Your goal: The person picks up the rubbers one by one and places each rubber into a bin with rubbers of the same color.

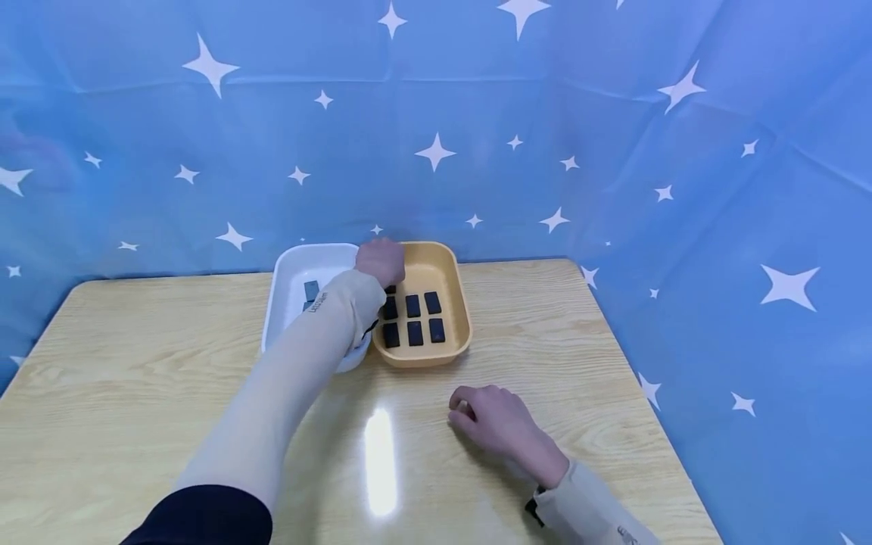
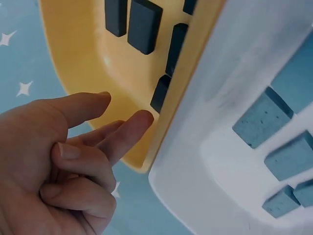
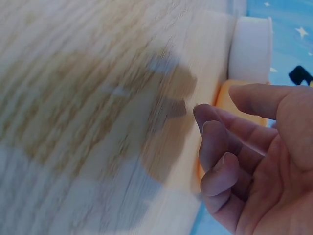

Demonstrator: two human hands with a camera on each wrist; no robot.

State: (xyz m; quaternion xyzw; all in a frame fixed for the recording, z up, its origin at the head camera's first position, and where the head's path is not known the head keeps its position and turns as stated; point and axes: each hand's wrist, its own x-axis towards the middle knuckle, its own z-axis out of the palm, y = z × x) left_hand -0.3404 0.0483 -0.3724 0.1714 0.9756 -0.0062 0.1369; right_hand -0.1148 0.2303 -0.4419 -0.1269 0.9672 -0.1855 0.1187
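My left hand [image 1: 381, 260] reaches over the far left corner of a yellow tray [image 1: 455, 295]. In the left wrist view the thumb and forefinger stand apart with nothing between them, while the other fingers bend toward the palm. Their tips are close to a small dark block [image 2: 160, 93] beside the tray wall. Several dark rectangular blocks [image 1: 415, 333] lie in rows in this tray; the left hand and sleeve cover part of it. Above the wooden table, my right hand [image 1: 500, 424] hangs loosely curled and holds nothing, as the right wrist view also shows.
A white tray [image 1: 278, 303] stands against the yellow one on its left, with several blue-grey blocks [image 2: 264, 117] in it, partly hidden by my left forearm. Both sit at the back of the wooden table [image 1: 170, 356], before a blue star-patterned cloth [image 1: 477, 98].
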